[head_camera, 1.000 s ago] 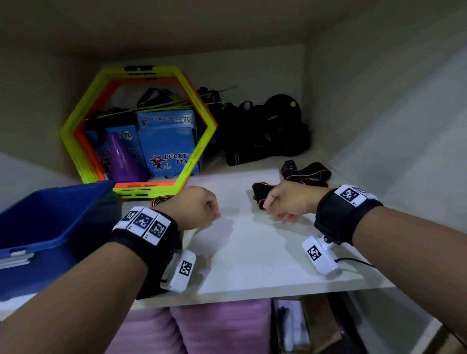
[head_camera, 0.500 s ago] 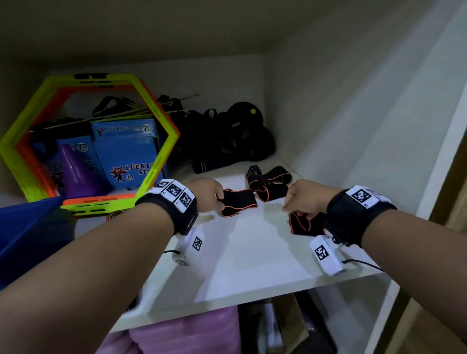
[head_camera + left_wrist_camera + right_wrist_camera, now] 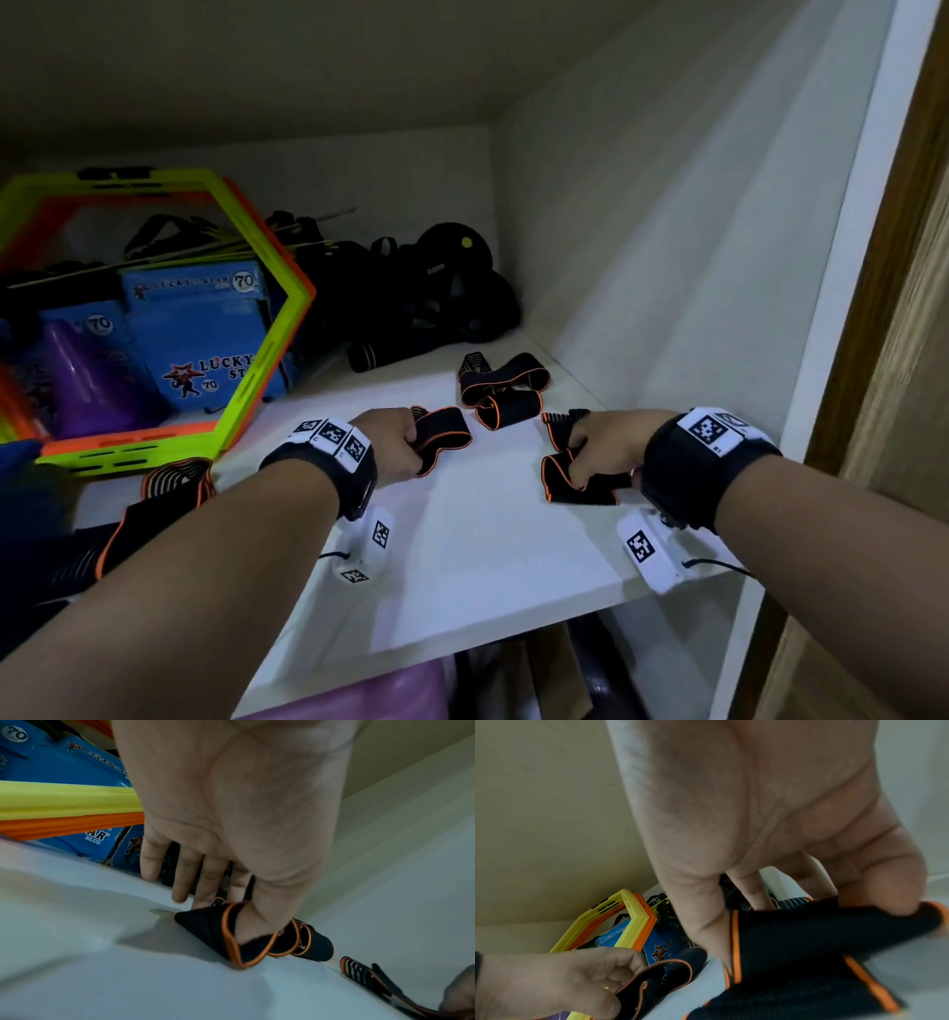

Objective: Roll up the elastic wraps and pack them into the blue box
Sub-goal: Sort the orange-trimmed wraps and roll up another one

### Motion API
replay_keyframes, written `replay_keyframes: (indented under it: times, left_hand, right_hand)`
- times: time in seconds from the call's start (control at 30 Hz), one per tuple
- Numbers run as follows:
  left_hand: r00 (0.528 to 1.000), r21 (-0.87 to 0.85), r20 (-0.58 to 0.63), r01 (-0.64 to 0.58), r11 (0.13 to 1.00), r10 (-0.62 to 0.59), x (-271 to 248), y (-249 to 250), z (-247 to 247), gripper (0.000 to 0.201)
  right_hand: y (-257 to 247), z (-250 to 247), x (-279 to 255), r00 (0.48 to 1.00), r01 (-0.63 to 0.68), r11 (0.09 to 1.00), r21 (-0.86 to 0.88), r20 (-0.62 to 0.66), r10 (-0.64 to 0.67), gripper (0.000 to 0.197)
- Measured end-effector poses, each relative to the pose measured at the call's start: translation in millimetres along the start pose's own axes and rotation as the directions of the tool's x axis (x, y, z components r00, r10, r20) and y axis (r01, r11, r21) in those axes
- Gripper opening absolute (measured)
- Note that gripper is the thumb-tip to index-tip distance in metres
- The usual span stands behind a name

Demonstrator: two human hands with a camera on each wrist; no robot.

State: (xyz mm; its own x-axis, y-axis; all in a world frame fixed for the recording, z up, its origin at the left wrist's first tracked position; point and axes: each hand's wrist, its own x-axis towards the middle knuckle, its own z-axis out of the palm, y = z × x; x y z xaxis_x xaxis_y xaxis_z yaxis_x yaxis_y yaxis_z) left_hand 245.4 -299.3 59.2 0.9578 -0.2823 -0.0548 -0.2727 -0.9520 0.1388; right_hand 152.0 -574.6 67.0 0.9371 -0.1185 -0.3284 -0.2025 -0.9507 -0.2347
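1. My left hand (image 3: 395, 442) pinches one end of a black wrap (image 3: 442, 437) on the white shelf (image 3: 477, 555).
2. My right hand (image 3: 608, 444) grips another part of a wrap (image 3: 575, 480) (orange edges), lying on the shelf.
3. More wraps (image 3: 500, 390) lie just behind.
4. The blue box (image 3: 20, 457) sits far left.

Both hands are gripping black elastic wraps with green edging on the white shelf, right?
Not quite: the edging is orange, not green. The head view shows the left hand and right hand each gripping a black elastic wrap on the white shelf.
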Motion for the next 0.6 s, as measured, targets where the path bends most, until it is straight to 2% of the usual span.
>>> replay_keyframes:
  times: [0.03,0.1,0.2,0.3,0.33,0.4,0.47,0.53,0.6]
  left_hand:
    - [1.000,-0.018,0.010,-0.003,1.000,0.003,0,-1,-2,0.023]
    - [1.000,-0.020,0.011,-0.020,1.000,0.020,0,-2,-10,0.016]
    - [1.000,-0.155,-0.010,0.008,0.988,-0.009,-1,-5,-20,0.018]
    - [0.994,-0.295,0.106,0.063,0.953,-0.033,-8,-16,-24,0.033]
    - [0.986,-0.317,0.163,0.076,0.945,-0.024,-11,-21,-24,0.039]
    - [0.975,-0.339,0.224,0.088,0.937,-0.011,-18,-26,-26,0.038]
    - [0.976,-0.373,0.213,0.120,0.920,-0.041,-22,-32,-26,0.029]
    - [0.978,-0.416,0.201,0.139,0.899,-0.058,-25,-36,-25,0.034]
    - [0.992,-0.356,0.127,0.058,0.933,-0.013,-30,-38,-26,0.049]
  right_hand:
    - [-2,-2,1,1.000,0.004,1.000,-0.019,-0.013,-0.005,0.021]
    - [-6,-6,2,0.999,0.011,0.999,-0.031,-0.045,-0.013,0.010]
    - [-11,-12,7,0.997,0.045,0.999,0.015,-0.062,-0.044,0.026]
    - [-15,-15,11,0.997,0.081,0.996,0.048,-0.012,-0.081,0.057]
    - [-16,-15,11,0.996,0.084,0.995,0.058,0.014,-0.085,0.061]
    - [-18,-14,10,0.994,0.093,0.989,0.111,0.045,-0.098,0.047]
    - [-20,-12,11,0.991,0.132,0.981,0.142,0.019,-0.136,0.031]
    - [-23,-10,16,0.981,0.192,0.976,0.098,-0.058,-0.187,0.040]
    - [-25,-8,19,0.959,0.244,0.968,0.059,-0.162,-0.232,0.050]
